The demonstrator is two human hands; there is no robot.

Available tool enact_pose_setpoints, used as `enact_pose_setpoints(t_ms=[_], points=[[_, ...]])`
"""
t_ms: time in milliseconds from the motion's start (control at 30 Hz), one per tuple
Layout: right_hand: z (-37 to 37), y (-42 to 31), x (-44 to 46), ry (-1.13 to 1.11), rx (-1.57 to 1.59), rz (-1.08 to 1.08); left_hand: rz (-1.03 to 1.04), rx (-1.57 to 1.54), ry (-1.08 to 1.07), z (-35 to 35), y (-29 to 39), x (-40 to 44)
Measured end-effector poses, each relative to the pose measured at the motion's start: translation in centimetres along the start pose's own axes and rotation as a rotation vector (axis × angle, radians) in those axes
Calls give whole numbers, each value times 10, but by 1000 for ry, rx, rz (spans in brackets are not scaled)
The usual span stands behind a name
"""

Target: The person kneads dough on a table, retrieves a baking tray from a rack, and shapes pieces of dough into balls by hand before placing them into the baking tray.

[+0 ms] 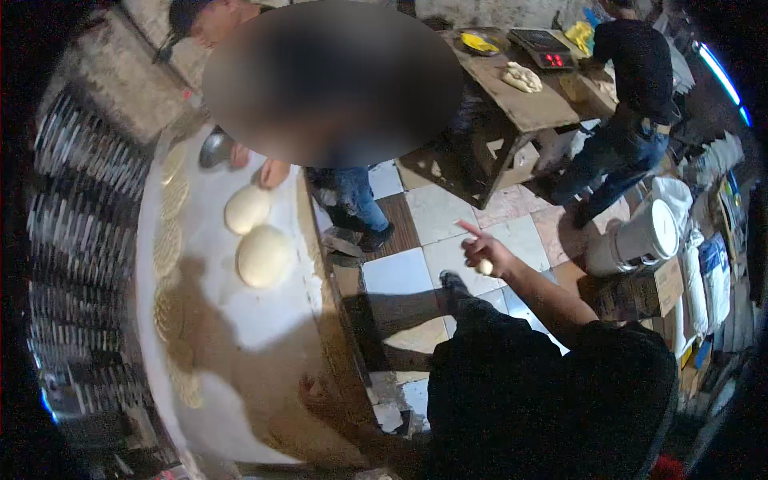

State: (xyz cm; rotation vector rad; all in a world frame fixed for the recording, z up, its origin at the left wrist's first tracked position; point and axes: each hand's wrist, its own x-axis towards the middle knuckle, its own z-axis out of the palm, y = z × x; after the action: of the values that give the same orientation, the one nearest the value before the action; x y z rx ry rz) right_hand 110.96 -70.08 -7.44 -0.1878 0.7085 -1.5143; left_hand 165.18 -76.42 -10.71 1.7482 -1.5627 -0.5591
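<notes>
My right hand (490, 254) is held out over the tiled floor, its index finger stretched out and the other fingers curled round a small pale lump that looks like dough (485, 266). My left hand (314, 392) is low over the near part of the floured table (272, 320), in deep shadow, so its fingers are hard to make out. Farther up the table lie two smooth dough rounds (266, 256), side by side. A co-worker's hand (274, 172) rests at the edge of the farther round.
Flat patterned dough rounds (168, 240) line the table's left edge, near a metal bowl (214, 149). Across the aisle, a wooden table (520, 104) carries a scale (544, 50) and a dough lump (522, 78). Another person (632, 88) stands there. White buckets (650, 232) stand right.
</notes>
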Motion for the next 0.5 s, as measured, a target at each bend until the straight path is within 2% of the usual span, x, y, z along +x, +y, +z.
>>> enact_pose_setpoints(t_ms=[67, 133, 167, 267, 333, 400, 467, 500], points=[[-53, -18, -13, 178, 115, -77, 191, -93, -141, 61, 58, 1], [-97, -39, -15, 300, 82, -130, 181, -272, -349, 121, 149, 0], [-120, -55, -16, 300, 104, -145, 70, -392, -486, 140, 201, -4], [-158, -134, -6, 334, 81, -215, 224, -57, -741, 206, 307, 2], [-124, -226, 11, 624, -500, -301, 268, -176, -741, 291, 303, 11], [-216, -311, 68, 475, -613, -347, 209, -139, -758, 372, 284, 18], [-282, -407, 130, 491, -954, -464, 79, -26, -767, 448, 253, 11], [-335, -452, 172, 417, -1161, -600, 7, 49, -772, 474, 232, 1]])
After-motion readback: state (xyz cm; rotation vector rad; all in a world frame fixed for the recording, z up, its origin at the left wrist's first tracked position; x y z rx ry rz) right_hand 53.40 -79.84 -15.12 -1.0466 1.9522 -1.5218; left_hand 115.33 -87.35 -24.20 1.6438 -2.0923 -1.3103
